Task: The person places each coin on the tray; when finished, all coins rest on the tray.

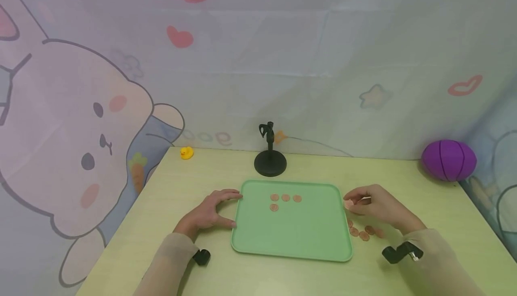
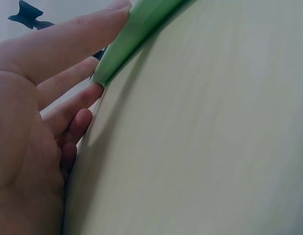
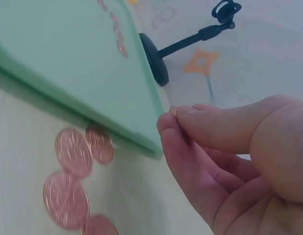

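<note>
A green tray point(image 1: 307, 235) lies on the table. My left hand point(image 1: 207, 211) touches its left rim with thumb and fingertips, the fingers mostly straight; the left wrist view shows the thumb along the tray's edge point(image 2: 127, 41). Just off the tray's right side, my right hand point(image 1: 377, 205) pinches a copper-coloured coin point(image 1: 348, 204) between thumb and index finger, mostly hidden in the right wrist view. On the tray are three coins in a row point(image 1: 286, 198) and one coin point(image 1: 274, 207) below the leftmost. Several loose coins point(image 1: 364, 236) lie on the table beside the tray's right rim.
Behind the tray stands a black stand point(image 1: 270, 163) with a round base. A yellow toy duck point(image 1: 186, 153) sits at the back left, and a purple ball point(image 1: 449, 160) at the back right. A patterned cloth point(image 1: 258, 71) hangs behind the table point(image 1: 226, 278).
</note>
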The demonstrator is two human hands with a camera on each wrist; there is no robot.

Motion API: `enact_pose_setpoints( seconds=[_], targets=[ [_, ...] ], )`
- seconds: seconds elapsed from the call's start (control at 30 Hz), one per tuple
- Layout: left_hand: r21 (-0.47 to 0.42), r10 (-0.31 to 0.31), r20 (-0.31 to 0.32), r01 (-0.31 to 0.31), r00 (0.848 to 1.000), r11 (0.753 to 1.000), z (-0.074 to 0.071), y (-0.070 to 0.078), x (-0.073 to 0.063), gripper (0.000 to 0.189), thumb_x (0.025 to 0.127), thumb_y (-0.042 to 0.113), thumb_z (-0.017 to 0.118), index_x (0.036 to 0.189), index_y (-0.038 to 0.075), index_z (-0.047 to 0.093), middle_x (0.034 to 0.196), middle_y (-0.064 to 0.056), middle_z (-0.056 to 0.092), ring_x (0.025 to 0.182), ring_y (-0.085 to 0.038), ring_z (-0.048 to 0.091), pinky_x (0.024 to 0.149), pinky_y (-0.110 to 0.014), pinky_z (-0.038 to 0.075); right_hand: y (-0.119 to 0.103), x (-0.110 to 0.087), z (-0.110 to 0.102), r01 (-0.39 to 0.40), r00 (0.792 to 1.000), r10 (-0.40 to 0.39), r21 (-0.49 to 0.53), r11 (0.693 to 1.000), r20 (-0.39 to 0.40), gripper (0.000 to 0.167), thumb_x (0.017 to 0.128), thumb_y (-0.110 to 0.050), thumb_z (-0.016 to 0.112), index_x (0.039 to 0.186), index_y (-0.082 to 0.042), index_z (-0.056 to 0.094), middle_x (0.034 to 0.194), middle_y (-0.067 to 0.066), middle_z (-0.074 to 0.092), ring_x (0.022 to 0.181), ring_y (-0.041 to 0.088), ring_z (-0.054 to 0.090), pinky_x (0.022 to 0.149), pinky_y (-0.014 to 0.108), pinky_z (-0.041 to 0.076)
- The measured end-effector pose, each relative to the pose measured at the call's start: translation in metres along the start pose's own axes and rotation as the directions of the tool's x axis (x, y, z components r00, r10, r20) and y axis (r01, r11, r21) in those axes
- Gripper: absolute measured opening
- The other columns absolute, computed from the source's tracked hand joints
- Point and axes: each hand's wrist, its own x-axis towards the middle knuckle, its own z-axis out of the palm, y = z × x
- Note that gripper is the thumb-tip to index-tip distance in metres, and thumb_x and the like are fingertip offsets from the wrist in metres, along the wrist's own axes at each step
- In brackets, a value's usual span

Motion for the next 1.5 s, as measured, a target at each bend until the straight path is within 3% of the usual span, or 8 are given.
enact_pose_setpoints(
  seconds=[0.47, 0.73, 0.97, 1.3, 1.5],
  targets=[
    [0.003, 0.004, -0.004, -0.004, 1.000, 1.000, 0.001, 0.000, 0.001, 0.077, 0.076, 0.033, 0.096, 0.145, 0.025, 0.063, 0.160, -0.002, 0.048, 0.147, -0.032, 0.036, 0.119, -0.064, 0.026, -0.019, 0.021, 0.034, -0.001, 0.998, -0.008, 0.125, 0.992, 0.066, 0.037, 0.095, -0.020, 0.080, 0.126, -0.002, 0.071, 0.112, 0.012, 0.068, 0.097, 0.024, 0.074, 0.084, 0.031, 0.059],
    [0.009, 0.022, -0.005, -0.022, 1.000, 1.000, 0.001, 0.002, 0.000, 0.077, 0.075, 0.034, 0.096, 0.144, 0.024, 0.064, 0.160, -0.003, 0.049, 0.147, -0.033, 0.036, 0.119, -0.063, 0.025, -0.037, 0.035, 0.057, 0.076, 0.992, -0.085, 0.095, 0.993, 0.091, 0.031, 0.093, -0.017, 0.082, 0.118, -0.001, 0.074, 0.102, 0.010, 0.070, 0.087, 0.019, 0.074, 0.081, 0.029, 0.058],
    [0.022, 0.027, -0.007, -0.027, 1.000, 0.999, 0.000, 0.002, 0.000, 0.077, 0.076, 0.035, 0.095, 0.145, 0.024, 0.063, 0.160, -0.004, 0.048, 0.147, -0.035, 0.037, 0.119, -0.065, 0.026, -0.046, 0.046, 0.073, 0.066, 0.993, -0.075, 0.104, 0.992, 0.091, 0.027, 0.092, -0.019, 0.083, 0.114, -0.004, 0.078, 0.100, 0.006, 0.073, 0.088, 0.018, 0.072, 0.083, 0.031, 0.058],
    [0.017, 0.020, -0.005, -0.020, 1.000, 1.000, 0.000, 0.001, -0.001, 0.078, 0.075, 0.036, 0.095, 0.145, 0.023, 0.063, 0.160, -0.005, 0.048, 0.148, -0.036, 0.036, 0.119, -0.066, 0.025, -0.048, 0.059, 0.091, 0.202, 0.976, -0.199, -0.021, 0.979, 0.084, 0.019, 0.089, -0.010, 0.082, 0.105, -0.001, 0.080, 0.095, 0.002, 0.078, 0.084, 0.010, 0.071, 0.077, 0.026, 0.060],
    [0.015, 0.021, -0.004, -0.020, 1.000, 1.000, 0.000, 0.002, -0.001, 0.078, 0.076, 0.035, 0.095, 0.146, 0.023, 0.063, 0.161, -0.005, 0.048, 0.148, -0.036, 0.036, 0.119, -0.066, 0.025, -0.050, 0.063, 0.097, 0.242, 0.969, -0.231, -0.150, 0.959, 0.082, 0.012, 0.090, -0.011, 0.082, 0.101, -0.007, 0.081, 0.088, -0.005, 0.074, 0.080, 0.004, 0.066, 0.075, 0.025, 0.057]
  ],
)
